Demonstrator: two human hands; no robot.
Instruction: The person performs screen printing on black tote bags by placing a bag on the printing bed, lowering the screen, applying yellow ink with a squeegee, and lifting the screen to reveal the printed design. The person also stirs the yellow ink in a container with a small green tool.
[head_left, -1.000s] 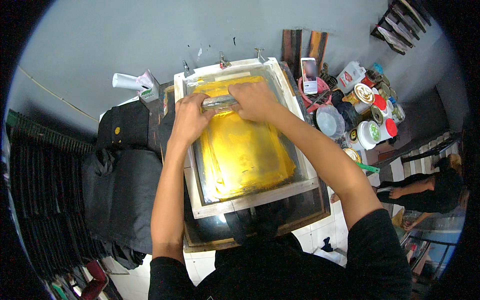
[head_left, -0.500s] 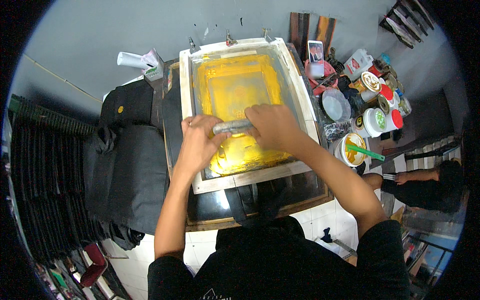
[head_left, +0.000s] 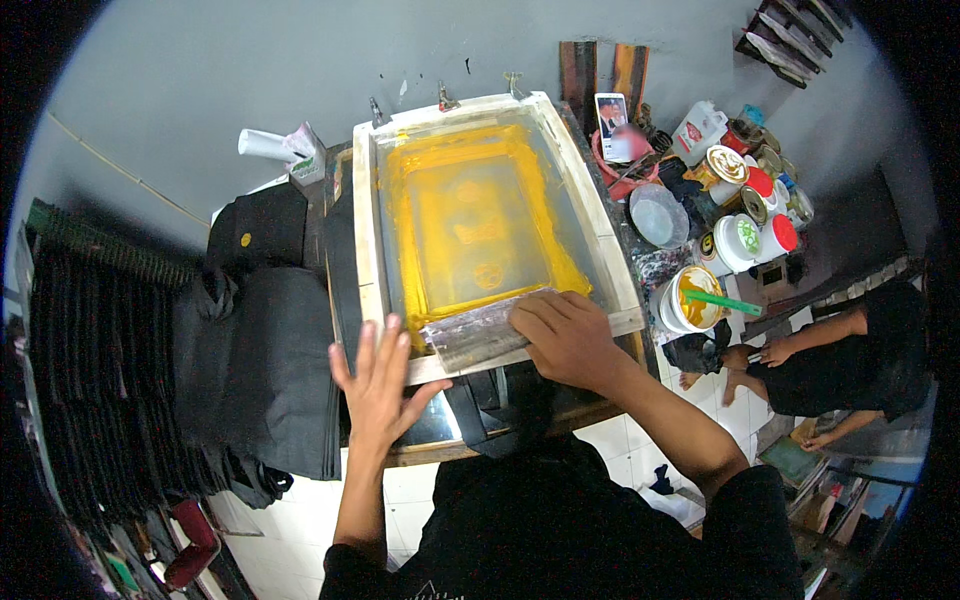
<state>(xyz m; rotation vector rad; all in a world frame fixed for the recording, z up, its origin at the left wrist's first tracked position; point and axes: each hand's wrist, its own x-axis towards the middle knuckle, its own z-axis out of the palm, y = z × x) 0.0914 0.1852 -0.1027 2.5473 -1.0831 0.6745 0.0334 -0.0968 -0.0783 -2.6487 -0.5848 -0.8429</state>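
A wooden-framed printing screen (head_left: pixel 366 240) lies on the table, hinged by clamps at its far edge. Yellow ink (head_left: pixel 553 250) borders its mesh, and a paler rectangle with faint round designs shows in the middle. At the near end, a grey, worn squeegee (head_left: pixel 480 332) lies tilted across the screen. My right hand (head_left: pixel 568 338) is closed round the squeegee's right end. With fingers spread, my left hand (head_left: pixel 375 385) is at the frame's near left corner, apart from the squeegee and holding nothing. Black fabric (head_left: pixel 342 240) shows from under the screen's left side.
Black bags (head_left: pixel 265 360) are piled at the left, beside a tall stack of black fabric (head_left: pixel 100 370). On the right stand paint tubs, a phone (head_left: pixel 612 125), a clear bowl (head_left: pixel 659 215) and an ink bucket (head_left: pixel 690 300) with a green spatula (head_left: pixel 722 301). Another person (head_left: pixel 840 350) is at far right.
The squeegee has come toward me to the screen's near end. My left hand has let go of it and opened; my right still grips it. The other person has shifted into fuller view.
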